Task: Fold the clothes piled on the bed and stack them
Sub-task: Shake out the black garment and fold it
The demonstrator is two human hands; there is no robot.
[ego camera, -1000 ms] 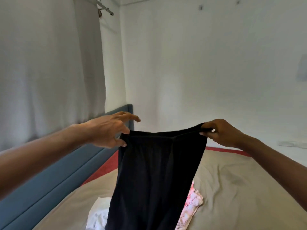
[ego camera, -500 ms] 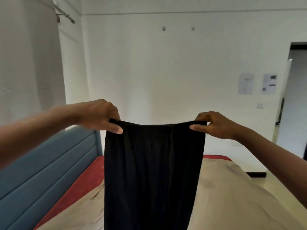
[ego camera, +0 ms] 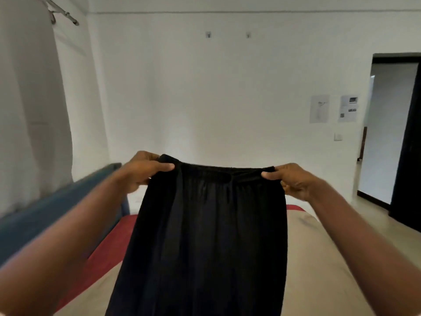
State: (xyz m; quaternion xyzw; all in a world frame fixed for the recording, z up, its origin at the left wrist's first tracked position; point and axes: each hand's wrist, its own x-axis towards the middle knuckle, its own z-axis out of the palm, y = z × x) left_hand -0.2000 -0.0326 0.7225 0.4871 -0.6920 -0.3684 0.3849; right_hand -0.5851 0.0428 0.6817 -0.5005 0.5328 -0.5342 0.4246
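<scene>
- Left of centre: the left grip (ego camera: 145, 171) is closed on one end of the waistband of the black trousers (ego camera: 209, 236), thumb on the near face and fingers curled behind.
- Centre: the trousers hang from the waistband in mid-frame, held up above the bed (ego camera: 319, 258). Their lower part runs out of the bottom edge.
- Right of centre: the right grip (ego camera: 293, 181) pinches the other end of the waistband the same way.
- Risk: the hems are out of sight, so a twisted leg could go unnoticed and fold in crooked. Slack at either pinch would let the waistband sag.
- Risk: if the cloth is lowered blind, it may bunch on the bed.
- Containers: none in view, and the rest of the pile does not show.
</scene>
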